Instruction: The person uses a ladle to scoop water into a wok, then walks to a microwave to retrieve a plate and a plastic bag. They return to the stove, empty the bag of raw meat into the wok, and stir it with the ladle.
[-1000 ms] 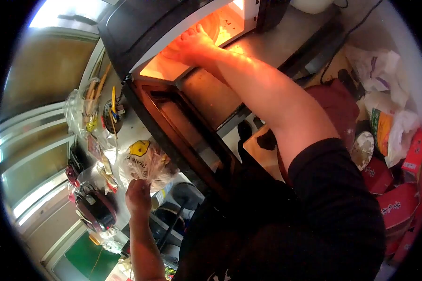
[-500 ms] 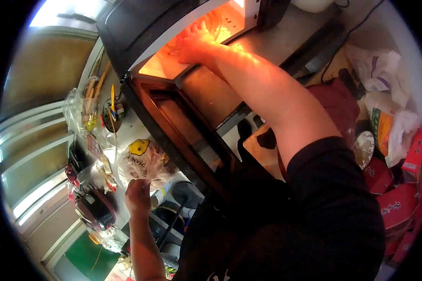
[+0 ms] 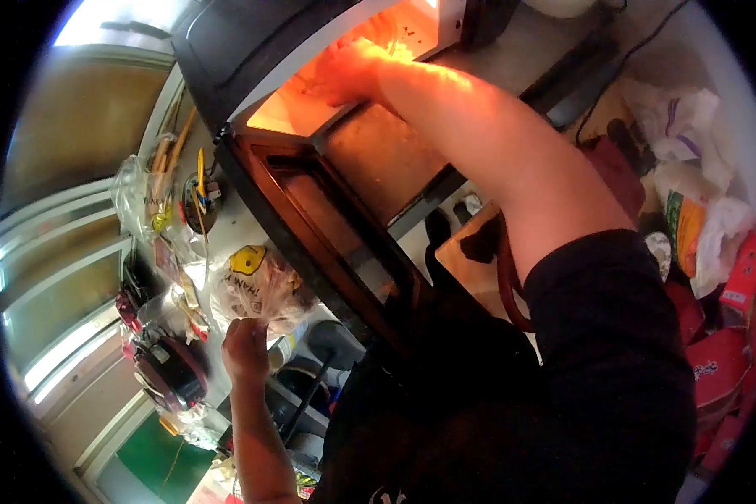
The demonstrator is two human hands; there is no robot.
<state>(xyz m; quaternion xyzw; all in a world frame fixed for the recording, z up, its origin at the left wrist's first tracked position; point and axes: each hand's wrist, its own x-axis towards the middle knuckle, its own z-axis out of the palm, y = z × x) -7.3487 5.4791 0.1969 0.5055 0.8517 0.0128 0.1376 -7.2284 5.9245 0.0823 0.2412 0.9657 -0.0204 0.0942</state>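
Note:
My right hand is inside the lit microwave, near the round glass turntable. Orange glare washes out its fingers, so I cannot make out whether they hold anything. The microwave door hangs wide open on its hinge. Lower on the left, my left hand is closed on the gathered end of a clear plastic bag with a yellow smiley print. What lies inside the bag is hard to tell.
A dark rice cooker and a bag of long utensils stand along the windows. Red boxes and white plastic bags are piled on the right. A wooden stool is beyond the door.
My right arm has shifted slightly, and its hand has moved a little deeper into the microwave with its fingers less distinct. My left hand keeps its hold on the plastic bag, nearly still.

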